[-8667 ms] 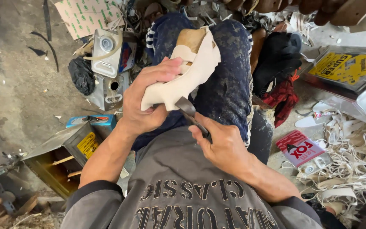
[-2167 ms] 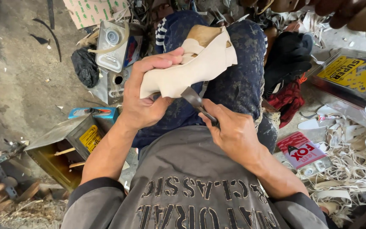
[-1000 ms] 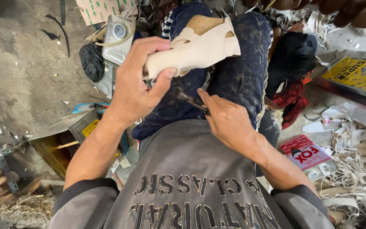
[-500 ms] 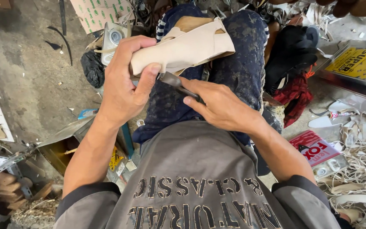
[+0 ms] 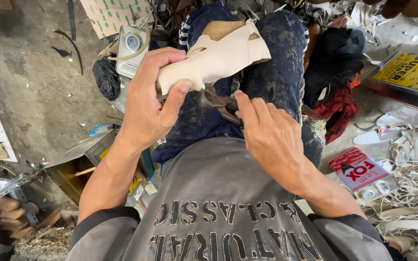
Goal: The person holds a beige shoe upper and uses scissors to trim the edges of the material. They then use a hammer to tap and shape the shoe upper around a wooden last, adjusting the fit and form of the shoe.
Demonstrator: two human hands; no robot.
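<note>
My left hand (image 5: 151,96) grips a cream leather shoe upper stretched on a tan last (image 5: 214,55), holding it over my lap in dark stained trousers (image 5: 272,63). My right hand (image 5: 269,137) is closed on dark metal pliers (image 5: 216,101), whose jaws sit at the lower edge of the cream upper, beside my left thumb. The handles are hidden under my right palm.
A metal can with a round cap (image 5: 131,43) and a black bag (image 5: 106,77) lie on the concrete floor at left. An open metal box (image 5: 81,166) sits lower left. Black and red cloth (image 5: 337,72), a red packet (image 5: 361,169), a yellow tin (image 5: 410,72) and leather scraps (image 5: 412,203) crowd the right.
My left hand has turned the shoe upper and shifted it slightly right. My right hand has brought the pliers up to its lower edge.
</note>
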